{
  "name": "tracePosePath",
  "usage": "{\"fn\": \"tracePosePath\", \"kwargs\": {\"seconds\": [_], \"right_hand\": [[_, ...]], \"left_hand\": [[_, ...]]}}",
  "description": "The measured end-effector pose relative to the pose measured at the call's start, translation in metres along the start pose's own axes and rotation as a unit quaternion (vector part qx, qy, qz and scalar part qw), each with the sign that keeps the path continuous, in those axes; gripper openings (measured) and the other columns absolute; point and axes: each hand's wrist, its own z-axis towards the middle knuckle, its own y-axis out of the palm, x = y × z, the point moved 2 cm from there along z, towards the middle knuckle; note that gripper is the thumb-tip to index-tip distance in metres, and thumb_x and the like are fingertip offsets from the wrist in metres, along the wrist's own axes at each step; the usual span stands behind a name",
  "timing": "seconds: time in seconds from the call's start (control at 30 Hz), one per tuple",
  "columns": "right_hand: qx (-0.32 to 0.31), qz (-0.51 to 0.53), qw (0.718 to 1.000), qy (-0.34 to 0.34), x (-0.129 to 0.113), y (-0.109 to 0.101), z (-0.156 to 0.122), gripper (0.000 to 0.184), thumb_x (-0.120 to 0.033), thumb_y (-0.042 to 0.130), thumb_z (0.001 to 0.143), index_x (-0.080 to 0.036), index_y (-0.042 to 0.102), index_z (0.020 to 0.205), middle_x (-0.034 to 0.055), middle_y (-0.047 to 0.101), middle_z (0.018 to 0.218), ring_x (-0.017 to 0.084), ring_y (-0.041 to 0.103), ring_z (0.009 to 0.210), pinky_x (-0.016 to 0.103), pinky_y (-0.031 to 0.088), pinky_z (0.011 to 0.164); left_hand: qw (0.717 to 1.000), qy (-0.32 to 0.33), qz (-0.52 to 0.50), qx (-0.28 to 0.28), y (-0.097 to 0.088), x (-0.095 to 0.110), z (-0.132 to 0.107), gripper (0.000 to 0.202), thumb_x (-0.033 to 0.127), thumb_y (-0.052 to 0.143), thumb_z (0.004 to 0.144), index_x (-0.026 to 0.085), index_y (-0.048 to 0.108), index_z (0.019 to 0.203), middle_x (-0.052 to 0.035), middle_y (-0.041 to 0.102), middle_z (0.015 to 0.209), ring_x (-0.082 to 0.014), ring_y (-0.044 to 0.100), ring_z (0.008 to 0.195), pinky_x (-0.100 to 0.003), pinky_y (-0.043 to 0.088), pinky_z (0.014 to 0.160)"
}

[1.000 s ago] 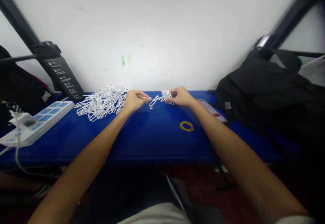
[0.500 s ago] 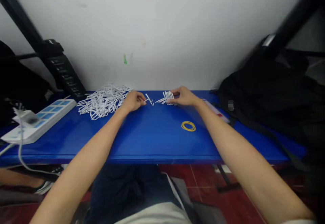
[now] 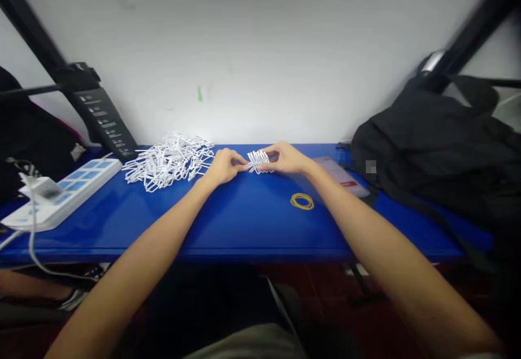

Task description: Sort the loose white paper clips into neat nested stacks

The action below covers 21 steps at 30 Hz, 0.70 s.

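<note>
Indoors, over a blue table (image 3: 244, 218), the right hand (image 3: 288, 158) is clasping a row of white wire hooks (image 3: 259, 159) while the left hand (image 3: 226, 167) is pinching one hook (image 3: 249, 167) at the row's left end.

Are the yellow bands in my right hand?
No, the yellow bands lie on the blue table, apart from your right hand.

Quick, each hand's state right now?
Left hand: pinched shut at one end of the white hook bundle; any held piece unclear.
Right hand: closed on that bundle.
</note>
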Motion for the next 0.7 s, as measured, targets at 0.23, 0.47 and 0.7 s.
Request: {"fn": "tracePosePath", "kwargs": {"seconds": [0.23,0.47,0.7], "right_hand": [[-0.009,0.013,1.0,0.001,-0.003,0.003,0.0,0.054,-0.047,0.087,0.076,-0.014,0.081,0.119,0.0081,0.084,0.108,0.025,0.076,0.092,0.03,0.058,0.083],[-0.013,0.039,0.999,0.013,-0.006,0.006,0.002,0.061,-0.042,0.09,0.073,-0.013,0.08,0.126,0.0108,0.083,0.113,0.029,0.077,0.101,0.036,0.061,0.09],[-0.003,0.07,0.997,0.034,-0.007,0.011,0.003,0.072,-0.036,0.095,0.067,-0.017,0.076,0.133,0.0103,0.083,0.116,0.027,0.078,0.101,0.037,0.062,0.095]], "left_hand": [[0.999,0.023,-0.047,-0.014,0.005,0.004,-0.002,0.014,0.023,0.079,0.084,0.018,0.087,0.093,-0.0085,0.084,0.09,-0.0241,0.075,0.082,-0.034,0.056,0.081],[0.999,0.034,-0.013,-0.039,0.008,0.011,-0.004,0.017,0.03,0.083,0.081,0.016,0.085,0.091,-0.0061,0.083,0.088,-0.0234,0.073,0.078,-0.03,0.05,0.071],[0.999,0.032,0.013,-0.036,0.008,0.014,-0.004,0.012,0.023,0.077,0.08,0.014,0.083,0.083,-0.003,0.077,0.073,-0.0192,0.065,0.067,-0.028,0.043,0.064]]}}
